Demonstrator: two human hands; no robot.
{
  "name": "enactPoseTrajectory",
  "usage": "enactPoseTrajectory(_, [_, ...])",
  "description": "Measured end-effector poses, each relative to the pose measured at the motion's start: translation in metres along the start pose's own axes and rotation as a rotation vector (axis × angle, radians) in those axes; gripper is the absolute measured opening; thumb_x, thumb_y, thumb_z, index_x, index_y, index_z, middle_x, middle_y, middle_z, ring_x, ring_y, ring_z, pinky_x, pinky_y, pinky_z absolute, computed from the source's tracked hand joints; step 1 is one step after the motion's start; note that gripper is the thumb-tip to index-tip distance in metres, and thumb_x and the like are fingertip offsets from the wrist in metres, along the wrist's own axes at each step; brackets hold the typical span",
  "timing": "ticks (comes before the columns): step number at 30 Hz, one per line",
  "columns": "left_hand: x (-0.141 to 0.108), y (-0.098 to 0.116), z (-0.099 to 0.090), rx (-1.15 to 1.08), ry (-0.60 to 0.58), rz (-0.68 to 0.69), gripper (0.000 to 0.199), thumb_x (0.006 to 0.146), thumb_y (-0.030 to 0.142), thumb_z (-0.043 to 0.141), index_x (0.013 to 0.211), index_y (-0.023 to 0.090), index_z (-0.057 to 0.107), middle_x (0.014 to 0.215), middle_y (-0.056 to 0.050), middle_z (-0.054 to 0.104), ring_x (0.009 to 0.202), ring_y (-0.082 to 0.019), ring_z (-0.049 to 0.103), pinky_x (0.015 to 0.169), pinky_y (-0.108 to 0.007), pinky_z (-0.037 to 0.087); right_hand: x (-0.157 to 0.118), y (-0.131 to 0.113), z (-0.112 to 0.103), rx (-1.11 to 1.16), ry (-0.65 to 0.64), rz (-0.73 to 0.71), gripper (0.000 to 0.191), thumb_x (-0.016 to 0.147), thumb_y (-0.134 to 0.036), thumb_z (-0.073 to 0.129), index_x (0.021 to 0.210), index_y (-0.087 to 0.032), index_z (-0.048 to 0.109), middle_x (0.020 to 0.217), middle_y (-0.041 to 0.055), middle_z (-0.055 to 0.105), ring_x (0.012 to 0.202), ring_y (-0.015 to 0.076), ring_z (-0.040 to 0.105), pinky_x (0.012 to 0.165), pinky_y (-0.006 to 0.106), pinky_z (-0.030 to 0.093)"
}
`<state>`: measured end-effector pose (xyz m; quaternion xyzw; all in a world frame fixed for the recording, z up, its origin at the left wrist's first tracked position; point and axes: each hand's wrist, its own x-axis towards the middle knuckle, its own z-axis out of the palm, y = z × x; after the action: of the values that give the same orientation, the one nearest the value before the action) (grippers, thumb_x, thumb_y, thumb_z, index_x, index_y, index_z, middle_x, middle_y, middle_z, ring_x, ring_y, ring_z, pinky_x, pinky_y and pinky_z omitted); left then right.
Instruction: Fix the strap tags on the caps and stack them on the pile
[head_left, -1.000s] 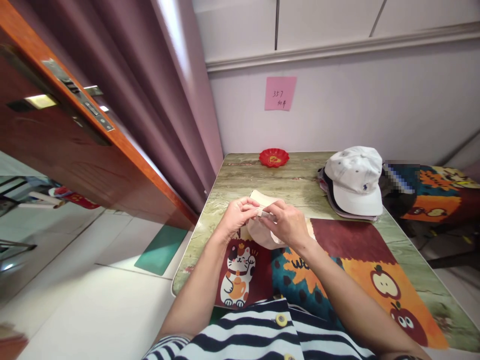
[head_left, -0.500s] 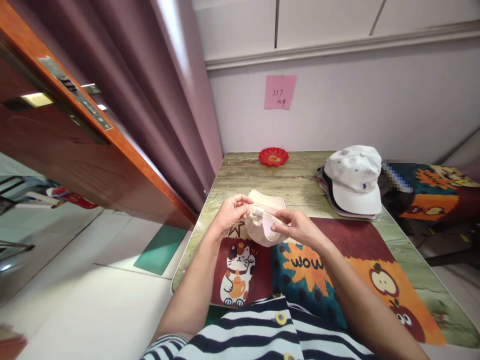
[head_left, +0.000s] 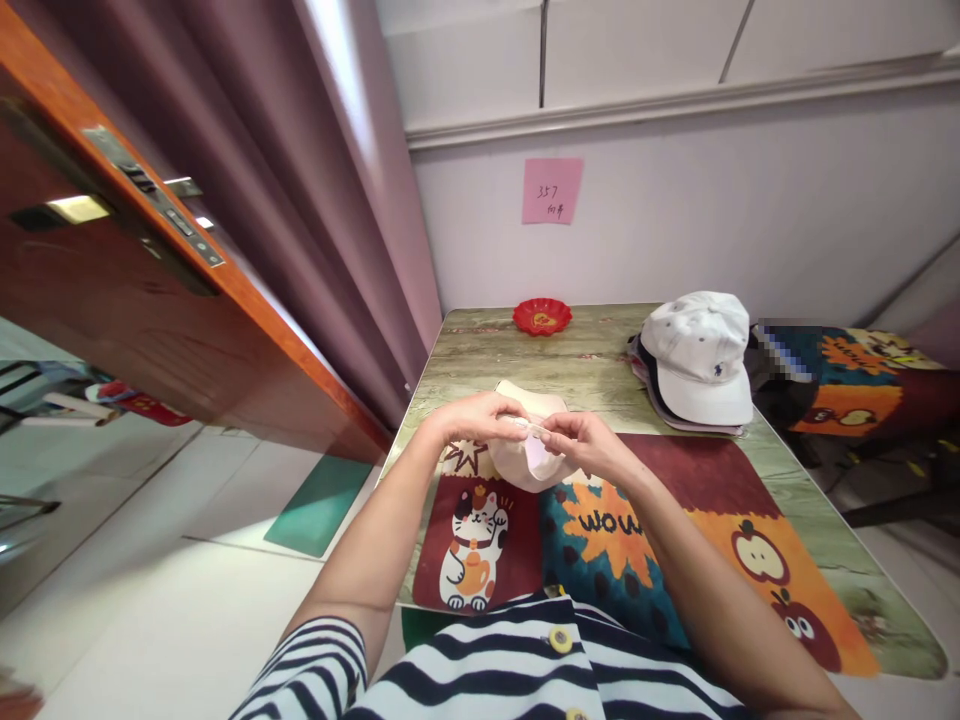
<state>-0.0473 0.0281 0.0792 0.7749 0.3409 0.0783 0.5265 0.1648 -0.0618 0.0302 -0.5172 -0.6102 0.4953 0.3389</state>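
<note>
Over the mat (head_left: 705, 468), the cap (head_left: 514, 466) has its crown toward us; our left hand (head_left: 484, 417) and right hand (head_left: 589, 441), equally near, pinch its band (head_left: 534, 429) crosswise between narrowed fingertips; its brim (head_left: 541, 402) points wallward.

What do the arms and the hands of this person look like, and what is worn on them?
The left hand and right hand are bare, without gloves. The visible forearms are uncovered too. The left sleeve has dark and white stripes and ends near the elbow, matching the striped top with yellow buttons.
</note>
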Motion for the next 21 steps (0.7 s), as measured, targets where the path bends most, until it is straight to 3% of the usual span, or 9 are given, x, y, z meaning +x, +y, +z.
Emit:
enactPoseTrajectory(3, [0.004, -0.007, -0.001, -0.046, -0.061, -0.050, 0.030, 0.068, 0.039, 0.081, 0.089, 0.019, 0.078, 0.068, 0.000, 0.065, 0.052, -0.012, 0.052, 0.046, -0.021, 0.034, 0.002, 0.002, 0.001, -0.007, -0.003, 0.001, 0.044, 0.084, -0.057, 0.063, 0.092, -0.015, 0.072, 0.071, 0.0004, 0.060, 0.054, 0.0096, 0.045, 0.046, 0.022, 0.030])
enactPoseTrajectory(12, [0.002, -0.022, 0.002, -0.097, 0.066, -0.119, 0.027, 0.061, 0.035, 0.083, 0.077, 0.016, 0.074, 0.058, 0.002, 0.058, 0.047, -0.010, 0.046, 0.045, -0.022, 0.031, 0.008, 0.012, 0.003, -0.017, 0.002, -0.054, 0.036, 0.086, -0.051, 0.064, 0.087, -0.015, 0.070, 0.070, -0.0003, 0.060, 0.061, 0.0114, 0.049, 0.054, 0.023, 0.034])
enactPoseTrajectory(16, [0.002, -0.022, 0.004, -0.094, 0.079, -0.124, 0.028, 0.062, 0.038, 0.084, 0.073, 0.016, 0.071, 0.057, 0.003, 0.057, 0.045, -0.009, 0.043, 0.043, -0.021, 0.029, 0.005, 0.005, 0.003, -0.039, 0.003, -0.036, 0.038, 0.085, -0.052, 0.065, 0.087, -0.015, 0.071, 0.070, 0.0006, 0.062, 0.057, 0.0111, 0.048, 0.050, 0.022, 0.033])
enactPoseTrajectory(19, [-0.005, -0.020, -0.002, -0.035, 0.092, -0.065, 0.032, 0.062, 0.038, 0.085, 0.084, 0.017, 0.075, 0.063, 0.002, 0.062, 0.049, -0.010, 0.048, 0.045, -0.021, 0.032, -0.001, 0.005, -0.009, -0.044, -0.006, 0.002, 0.040, 0.089, -0.053, 0.059, 0.100, -0.017, 0.073, 0.075, 0.0019, 0.066, 0.055, 0.0124, 0.052, 0.048, 0.023, 0.038])
enactPoseTrajectory(21, [-0.013, -0.022, -0.011, 0.042, 0.160, -0.006, 0.042, 0.061, 0.037, 0.086, 0.097, 0.019, 0.077, 0.075, -0.001, 0.068, 0.054, -0.011, 0.052, 0.049, -0.022, 0.037, -0.004, 0.014, -0.024, -0.083, 0.065, -0.008, 0.039, 0.094, -0.050, 0.053, 0.106, -0.019, 0.073, 0.083, 0.0041, 0.071, 0.064, 0.0168, 0.061, 0.056, 0.027, 0.047])
